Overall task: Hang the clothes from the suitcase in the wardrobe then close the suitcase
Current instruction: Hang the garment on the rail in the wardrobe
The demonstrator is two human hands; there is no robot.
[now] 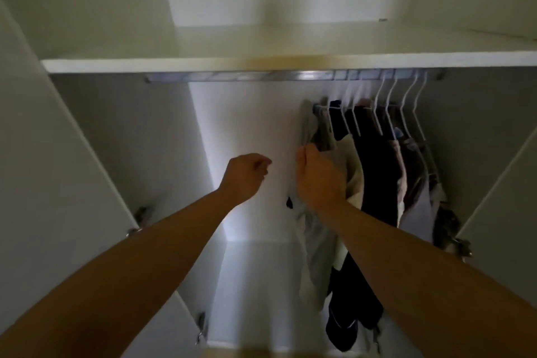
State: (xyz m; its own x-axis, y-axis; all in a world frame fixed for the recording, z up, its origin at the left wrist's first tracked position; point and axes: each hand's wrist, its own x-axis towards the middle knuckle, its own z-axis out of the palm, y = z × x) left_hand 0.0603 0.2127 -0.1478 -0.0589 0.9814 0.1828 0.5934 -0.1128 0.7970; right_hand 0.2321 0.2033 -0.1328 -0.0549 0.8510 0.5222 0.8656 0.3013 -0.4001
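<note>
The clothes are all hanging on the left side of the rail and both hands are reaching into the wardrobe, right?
Not quite. The head view shows the clothes bunched at the right end of the rail; its left part is bare. The rest is true: the left hand and right hand both reach into the wardrobe.

Wardrobe (122, 131) interior: left and middle stretch of rail (232, 77) bare, open room beneath down to floor of compartment. Shelf (261, 62) sits just above rail, little clearance for hooks. Right stretch crowded: white hangers (389, 113) packed close, hanging clothes (374, 171) block passage. Right hand (318, 174) against leftmost garment; left hand (245, 174) in free space. Door hinges (142, 213) jut from left wall.
</note>
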